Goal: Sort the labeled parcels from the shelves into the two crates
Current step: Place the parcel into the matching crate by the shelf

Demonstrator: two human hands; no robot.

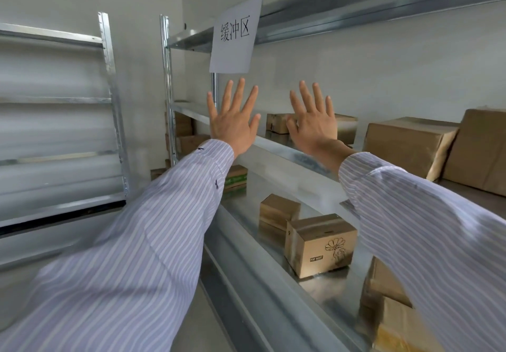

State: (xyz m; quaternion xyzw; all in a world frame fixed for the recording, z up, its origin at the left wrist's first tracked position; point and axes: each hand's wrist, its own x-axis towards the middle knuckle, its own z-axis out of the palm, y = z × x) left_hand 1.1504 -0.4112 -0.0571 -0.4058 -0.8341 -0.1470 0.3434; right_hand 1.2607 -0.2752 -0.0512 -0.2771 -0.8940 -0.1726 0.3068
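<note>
Both arms in striped sleeves are stretched out toward a metal shelf unit (276, 147). My left hand (232, 121) is raised with fingers spread and holds nothing. My right hand (312, 124) is raised the same way, fingers spread, in front of a small cardboard parcel (276, 123) on the upper shelf. Two large brown parcels (408, 143) stand on that shelf to the right. On the shelf below sit a small plain box (278, 210) and a box with a flower drawing (320, 245). No crate is in view.
A paper sign (235, 36) with printed characters hangs from the top shelf. A box with green print (235, 180) sits at the lower shelf's left end, more cartons (186, 132) behind the upright. A second metal rack (60, 121) stands at left. Further boxes (388, 316) lie at bottom right.
</note>
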